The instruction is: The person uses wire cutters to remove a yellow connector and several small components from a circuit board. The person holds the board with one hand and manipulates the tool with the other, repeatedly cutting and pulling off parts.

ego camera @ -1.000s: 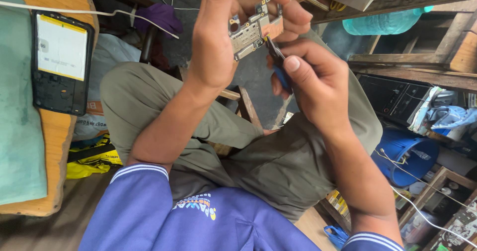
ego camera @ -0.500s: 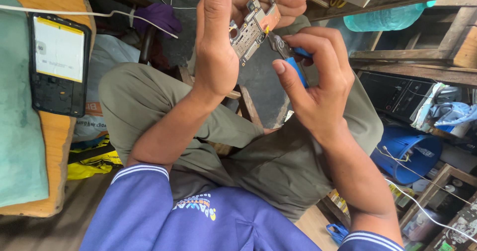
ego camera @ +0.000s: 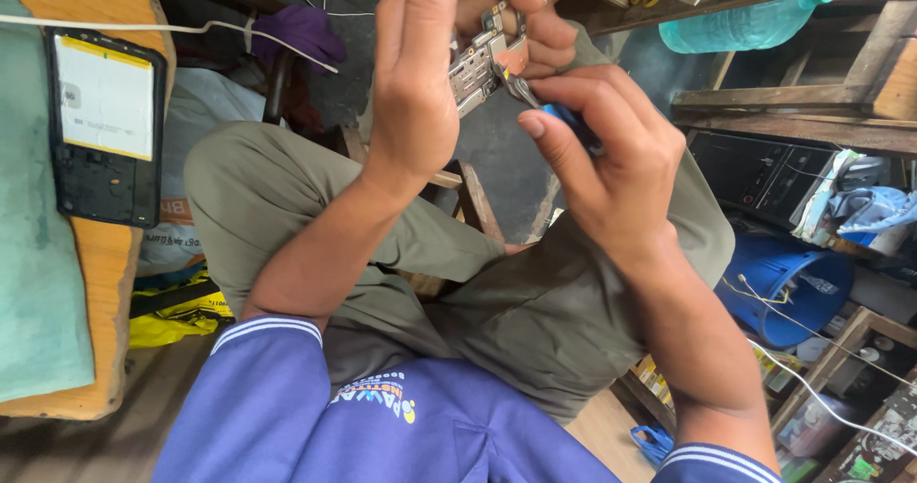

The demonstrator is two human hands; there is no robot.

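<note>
I am holding a small circuit board (ego camera: pixel 482 58) up near the top edge of the view, over my knees. My left hand (ego camera: pixel 420 82) is gripping it, fingers wrapped round the far side, so most of the board is hiding behind the palm and thumb; only a strip of metal shields and an orange patch are showing. My right hand (ego camera: pixel 607 163) is closing round a blue-handled tool (ego camera: pixel 564 120), whose metal tip is meeting the board's lower edge. The handle is mostly buried in the fingers, and I cannot tell what kind of tip it has. The fingertips of the left hand are running out of the picture at the top.

To the left, an opened phone (ego camera: pixel 105 125) is lying on the worktop (ego camera: pixel 110 282), beside a green mat (ego camera: pixel 33 292), and a white cable (ego camera: pixel 191 29) is crossing above it. To the right, a blue bucket (ego camera: pixel 788 282) and cluttered wooden shelves (ego camera: pixel 812 125) are crowding in close, leaving open room only between my knees and the hands.
</note>
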